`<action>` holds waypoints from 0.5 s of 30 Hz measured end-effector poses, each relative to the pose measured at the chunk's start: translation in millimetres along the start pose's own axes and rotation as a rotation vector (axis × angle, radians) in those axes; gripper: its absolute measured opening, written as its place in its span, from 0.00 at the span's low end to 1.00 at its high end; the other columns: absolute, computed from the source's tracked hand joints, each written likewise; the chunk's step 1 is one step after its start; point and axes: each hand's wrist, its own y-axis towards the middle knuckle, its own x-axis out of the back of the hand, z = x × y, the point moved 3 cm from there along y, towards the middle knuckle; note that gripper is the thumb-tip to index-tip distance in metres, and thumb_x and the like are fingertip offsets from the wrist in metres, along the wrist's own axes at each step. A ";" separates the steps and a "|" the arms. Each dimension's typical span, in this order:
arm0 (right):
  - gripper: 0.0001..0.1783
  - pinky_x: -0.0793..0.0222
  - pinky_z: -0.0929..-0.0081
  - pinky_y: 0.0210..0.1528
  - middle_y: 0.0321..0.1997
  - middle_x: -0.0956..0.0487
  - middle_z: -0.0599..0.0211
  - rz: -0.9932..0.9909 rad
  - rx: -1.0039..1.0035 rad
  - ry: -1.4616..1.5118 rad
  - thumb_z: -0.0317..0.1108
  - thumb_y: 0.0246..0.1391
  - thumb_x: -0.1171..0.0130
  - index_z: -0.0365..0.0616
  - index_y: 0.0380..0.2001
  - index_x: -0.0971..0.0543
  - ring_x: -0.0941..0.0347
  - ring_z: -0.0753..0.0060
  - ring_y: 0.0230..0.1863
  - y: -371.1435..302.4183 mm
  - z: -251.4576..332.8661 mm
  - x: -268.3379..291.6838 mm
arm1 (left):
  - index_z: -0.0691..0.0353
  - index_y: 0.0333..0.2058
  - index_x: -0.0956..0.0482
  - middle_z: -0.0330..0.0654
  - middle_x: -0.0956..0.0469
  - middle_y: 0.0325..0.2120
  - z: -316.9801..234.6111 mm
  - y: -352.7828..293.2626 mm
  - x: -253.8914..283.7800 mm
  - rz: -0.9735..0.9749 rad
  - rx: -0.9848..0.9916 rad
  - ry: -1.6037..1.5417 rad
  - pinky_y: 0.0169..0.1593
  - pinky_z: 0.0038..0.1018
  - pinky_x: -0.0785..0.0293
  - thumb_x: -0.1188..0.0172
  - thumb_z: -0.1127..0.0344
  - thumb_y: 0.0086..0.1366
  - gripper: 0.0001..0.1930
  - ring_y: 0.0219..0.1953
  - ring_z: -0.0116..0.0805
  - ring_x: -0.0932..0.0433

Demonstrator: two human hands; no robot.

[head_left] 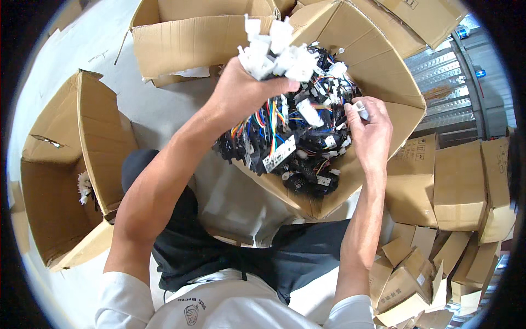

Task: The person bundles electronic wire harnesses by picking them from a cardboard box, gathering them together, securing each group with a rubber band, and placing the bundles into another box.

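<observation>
My left hand (238,90) is closed around a bundle of wire harnesses. Their white plastic connectors (280,52) stick up above the fist, and coloured wires and black labelled cables hang below it. Between the fingertips of my right hand (373,131) is a white connector (360,108), pinched over the right side of the pile; whether its cable runs into the pile I cannot tell. Under both hands, a tangled heap of black harnesses (312,178) with white connectors and labels fills an open cardboard box (378,60).
At the left stands another open cardboard box (52,164), with some white connectors (84,187) inside. A third box (189,46) is beyond my left hand. Closed cartons (460,183) stack up at the right, with crumpled cardboard (402,279) nearer me. A metal frame (446,71) stands behind them.
</observation>
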 end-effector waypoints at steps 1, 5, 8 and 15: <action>0.11 0.27 0.75 0.36 0.40 0.22 0.63 -0.002 0.003 0.005 0.32 0.56 0.34 0.36 0.38 0.19 0.24 0.79 0.33 -0.2 6.8 3.7 | 0.66 0.43 0.20 0.35 0.18 0.38 9.0 -1.1 -4.0 0.016 -0.014 -0.116 0.47 0.25 0.26 0.32 0.74 0.56 0.15 0.40 0.23 0.23; 0.08 0.22 0.80 0.38 0.37 0.20 0.67 0.250 -0.403 0.830 0.27 0.58 0.37 0.36 0.40 0.20 0.23 0.81 0.33 -15.8 25.4 -6.7 | 0.64 0.47 0.23 0.34 0.20 0.39 16.4 -9.1 -27.6 0.174 -0.022 -0.130 0.47 0.24 0.26 0.35 0.75 0.58 0.17 0.41 0.24 0.23; 0.09 0.21 0.78 0.38 0.37 0.19 0.66 0.272 -0.351 0.930 0.28 0.58 0.37 0.36 0.41 0.21 0.22 0.78 0.35 -17.7 44.9 -25.6 | 0.64 0.49 0.23 0.35 0.20 0.42 27.2 -21.5 -35.1 0.202 0.120 -0.268 0.48 0.25 0.25 0.37 0.75 0.59 0.18 0.43 0.24 0.23; 0.07 0.21 0.77 0.38 0.37 0.19 0.66 0.412 -0.406 1.134 0.27 0.59 0.38 0.36 0.39 0.21 0.21 0.77 0.36 -22.9 39.7 -13.7 | 0.64 0.51 0.25 0.36 0.20 0.42 18.0 -19.5 -41.3 0.399 -0.031 -0.122 0.50 0.26 0.26 0.30 0.69 0.58 0.23 0.45 0.24 0.24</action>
